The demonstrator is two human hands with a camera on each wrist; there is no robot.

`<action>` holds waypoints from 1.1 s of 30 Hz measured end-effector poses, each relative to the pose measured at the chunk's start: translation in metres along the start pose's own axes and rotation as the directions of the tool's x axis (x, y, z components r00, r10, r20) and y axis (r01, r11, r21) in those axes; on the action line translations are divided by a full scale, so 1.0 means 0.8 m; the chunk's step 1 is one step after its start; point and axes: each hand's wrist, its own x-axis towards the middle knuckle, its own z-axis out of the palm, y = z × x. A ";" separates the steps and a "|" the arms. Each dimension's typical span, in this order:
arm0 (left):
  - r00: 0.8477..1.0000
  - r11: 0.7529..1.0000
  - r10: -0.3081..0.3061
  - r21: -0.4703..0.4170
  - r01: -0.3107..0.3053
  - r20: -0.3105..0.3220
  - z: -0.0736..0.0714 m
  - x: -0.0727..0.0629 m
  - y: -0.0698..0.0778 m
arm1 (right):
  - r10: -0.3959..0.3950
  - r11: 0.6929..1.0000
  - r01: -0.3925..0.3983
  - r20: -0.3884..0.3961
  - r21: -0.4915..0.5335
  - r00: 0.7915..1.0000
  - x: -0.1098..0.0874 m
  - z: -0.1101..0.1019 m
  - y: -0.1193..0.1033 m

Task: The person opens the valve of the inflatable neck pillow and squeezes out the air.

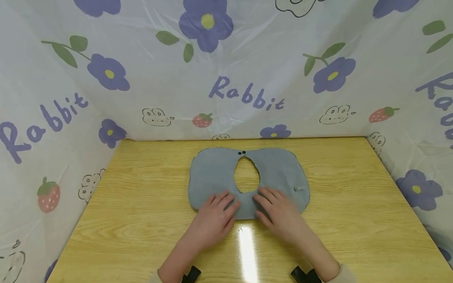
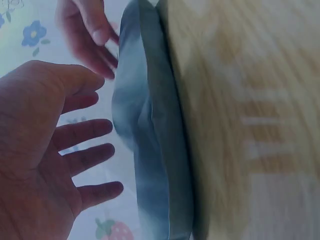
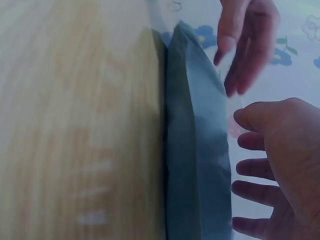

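A grey-blue cloth neck pillow (image 1: 212, 169) lies fairly flat on the table, its two ends meeting at the far side by two small dark snaps. An oval hole in its middle shows the wood beneath. My left hand (image 1: 216, 216) is over the near edge left of the hole, fingers spread and extended. On the other side, my right hand (image 1: 281, 214) is at the near edge right of the hole, its fingers likewise loose. Both wrist views show the fingertips close to the pillow's top (image 2: 132, 100) (image 3: 210, 130); whether they touch it, I cannot tell. Neither hand grips anything.
The wooden table (image 1: 141, 184) extends to both sides of the pillow. A white printed cloth (image 1: 247, 67) with flowers and rabbits hangs behind and along both sides. Black straps (image 1: 191, 274) show by the wrists, and a bright reflection lies in front of the pillow.
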 end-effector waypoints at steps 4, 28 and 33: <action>1.000 0.999 0.012 0.043 -0.011 -0.006 0.006 0.001 0.006 | -0.034 0.999 0.034 0.027 0.000 0.999 -0.002 0.007 -0.008; 0.986 0.988 -0.108 -0.122 0.093 -0.123 0.007 0.039 -0.044 | 0.058 0.996 -0.058 0.002 -0.066 0.998 0.041 -0.002 0.034; 0.957 0.969 -0.215 -0.164 0.184 -0.196 0.006 0.052 -0.073 | 0.148 0.975 -0.147 -0.011 -0.169 0.989 0.069 -0.018 0.074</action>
